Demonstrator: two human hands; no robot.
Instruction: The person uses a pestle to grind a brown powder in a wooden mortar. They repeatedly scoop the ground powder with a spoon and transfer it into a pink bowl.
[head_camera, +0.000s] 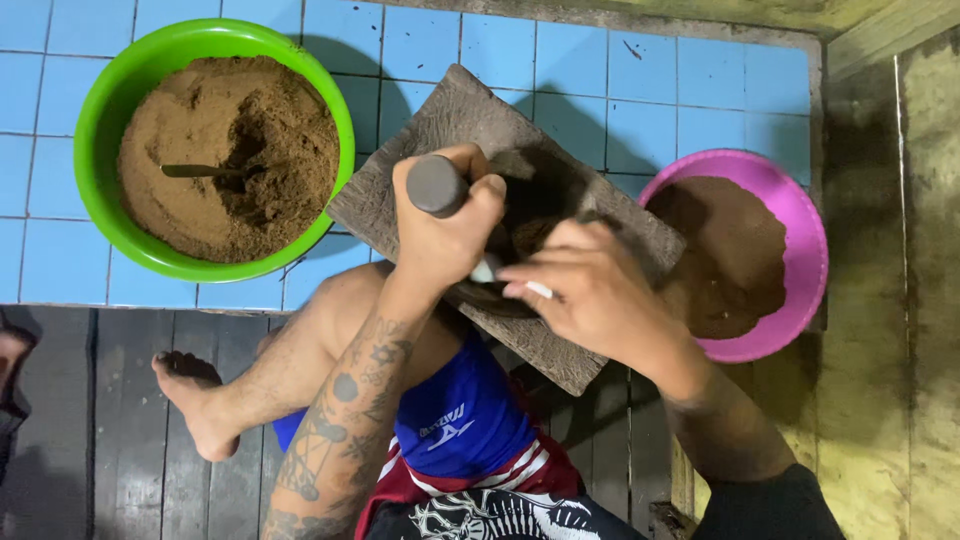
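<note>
Over the stone slab (560, 350), hands (520, 260) on pestle (435, 185)

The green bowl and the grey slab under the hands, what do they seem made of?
The green bowl looks like glossy plastic: bright even colour, thin shiny rim. The grey slab looks like rough weathered wood or stone; its matt, grainy, streaked surface leaves that open.

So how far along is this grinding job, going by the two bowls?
Done: the pink bowl holds a fair heap of darker brown material. In hand: the left hand grips a pestle over the stone slab, while the right hand works at its hollow. Left: the green bowl is nearly full of lighter powder.
</note>
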